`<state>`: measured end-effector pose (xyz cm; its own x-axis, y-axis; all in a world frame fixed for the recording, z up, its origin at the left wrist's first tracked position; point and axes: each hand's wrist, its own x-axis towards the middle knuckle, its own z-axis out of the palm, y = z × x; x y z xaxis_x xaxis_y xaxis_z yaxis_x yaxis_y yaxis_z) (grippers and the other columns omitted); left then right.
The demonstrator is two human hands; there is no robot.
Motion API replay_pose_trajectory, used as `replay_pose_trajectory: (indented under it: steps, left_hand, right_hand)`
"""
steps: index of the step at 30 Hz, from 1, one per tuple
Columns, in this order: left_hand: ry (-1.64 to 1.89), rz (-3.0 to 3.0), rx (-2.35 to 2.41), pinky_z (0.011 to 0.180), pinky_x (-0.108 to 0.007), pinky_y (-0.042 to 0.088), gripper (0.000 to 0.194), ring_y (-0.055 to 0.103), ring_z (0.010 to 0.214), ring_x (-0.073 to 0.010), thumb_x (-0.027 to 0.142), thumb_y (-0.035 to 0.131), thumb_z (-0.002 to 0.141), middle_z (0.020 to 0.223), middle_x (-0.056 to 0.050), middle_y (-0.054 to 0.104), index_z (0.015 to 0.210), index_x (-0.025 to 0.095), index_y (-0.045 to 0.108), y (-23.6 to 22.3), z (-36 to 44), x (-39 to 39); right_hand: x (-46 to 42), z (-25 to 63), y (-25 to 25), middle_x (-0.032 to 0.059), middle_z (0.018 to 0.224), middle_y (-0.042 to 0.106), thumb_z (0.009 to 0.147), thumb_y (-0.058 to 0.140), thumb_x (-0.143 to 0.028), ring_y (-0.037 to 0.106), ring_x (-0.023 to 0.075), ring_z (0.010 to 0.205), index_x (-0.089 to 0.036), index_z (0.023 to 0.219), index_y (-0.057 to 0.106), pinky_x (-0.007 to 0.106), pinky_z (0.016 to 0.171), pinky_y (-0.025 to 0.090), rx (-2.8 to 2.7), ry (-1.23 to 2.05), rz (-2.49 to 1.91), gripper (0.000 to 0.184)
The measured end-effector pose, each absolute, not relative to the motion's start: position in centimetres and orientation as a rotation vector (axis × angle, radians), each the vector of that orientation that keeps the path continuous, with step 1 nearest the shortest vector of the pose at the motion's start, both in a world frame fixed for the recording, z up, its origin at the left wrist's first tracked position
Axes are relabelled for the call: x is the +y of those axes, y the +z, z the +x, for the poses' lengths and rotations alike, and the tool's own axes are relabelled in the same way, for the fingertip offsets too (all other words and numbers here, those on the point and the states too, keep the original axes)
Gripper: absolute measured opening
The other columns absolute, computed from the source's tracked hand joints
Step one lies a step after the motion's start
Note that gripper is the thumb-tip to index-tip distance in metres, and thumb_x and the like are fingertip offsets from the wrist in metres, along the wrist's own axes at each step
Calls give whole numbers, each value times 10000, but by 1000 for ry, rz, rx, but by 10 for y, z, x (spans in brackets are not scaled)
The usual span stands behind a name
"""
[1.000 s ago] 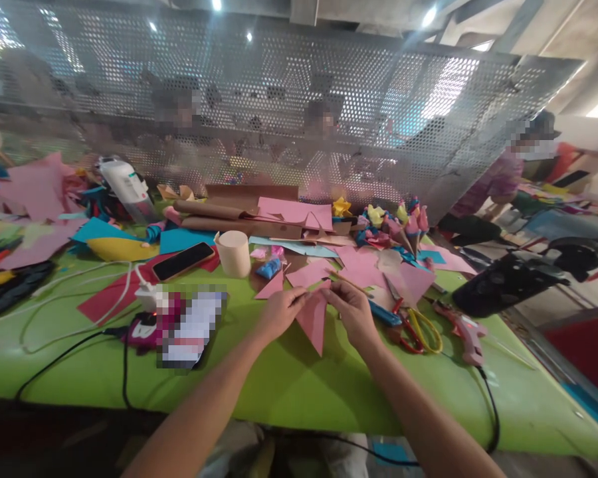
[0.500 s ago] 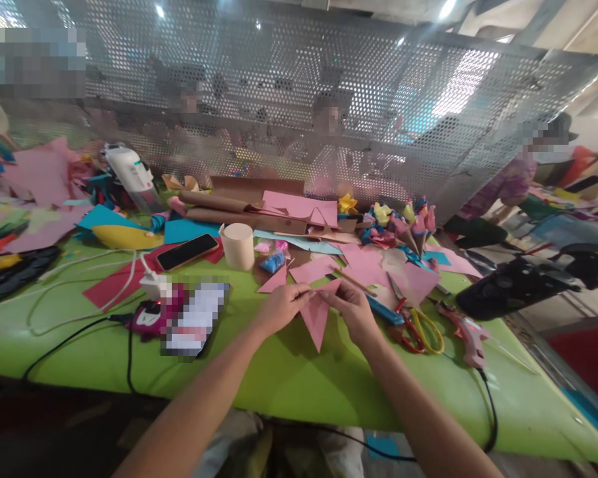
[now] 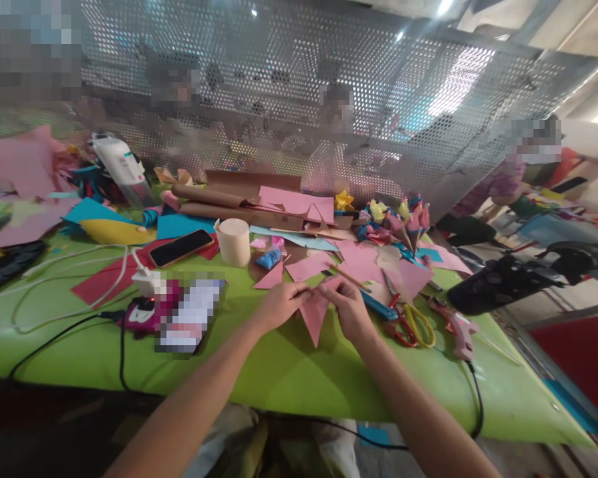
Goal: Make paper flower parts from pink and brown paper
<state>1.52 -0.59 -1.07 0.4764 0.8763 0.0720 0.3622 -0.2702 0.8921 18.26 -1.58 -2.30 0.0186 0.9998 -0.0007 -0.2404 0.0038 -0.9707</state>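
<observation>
A pink piece of paper (image 3: 315, 320), its point hanging down, is held above the green table (image 3: 299, 382). My left hand (image 3: 283, 304) pinches its upper left edge, and my right hand (image 3: 347, 302) grips the upper right part, with the fingertips of both hands close together. Just beyond the hands lie more pink paper pieces (image 3: 306, 265) and a pencil (image 3: 346, 273). To the right of my right hand are a blue-handled cutter (image 3: 379, 307), scissors with red handles (image 3: 403, 332) and another pair with yellow handles (image 3: 423, 326).
A pink glue gun (image 3: 461, 328) lies at the right with its cord over the edge. Left are a lit phone (image 3: 192, 315), a dark phone (image 3: 182, 247), a magenta power strip (image 3: 142, 317) and a cream roll (image 3: 233, 242). Paper flowers (image 3: 413, 222) stand behind, before a perforated metal screen (image 3: 279, 86).
The view has shifted slightly, so the table things appear a little further left. My hands keep hold of the pink paper, with the right fingers drawn slightly nearer the left.
</observation>
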Motion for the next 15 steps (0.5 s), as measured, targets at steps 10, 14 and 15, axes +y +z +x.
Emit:
replay_pose_trajectory:
  steps: [10,14,15]
  left_hand:
    - [759,1852,1010,501,-244,335,365,529,503,-148,479,491,911,508,25,538,761,192,660,-13,16,-3]
    - [754,1785,1050,501,-247,338,387,515,477,-141,513,504,899,489,32,520,758,185,654,-17,12,-1]
    - [748,1759,1057,499,-249,338,386,513,472,-139,517,507,896,497,32,525,793,181,666,-18,12,-1]
  right_hand:
    - [-6,195,-23,-12,585,595,599,823,-434,473,134,550,-210,597,636,279,562,396,-973,1162,-1080,292]
    - [0,210,-21,-40,580,540,633,799,-475,404,106,517,-213,678,643,254,514,311,-902,1064,-1086,308]
    - [-1,210,-20,-37,607,559,646,791,-486,424,107,532,-215,719,661,251,520,315,-913,1090,-1082,309]
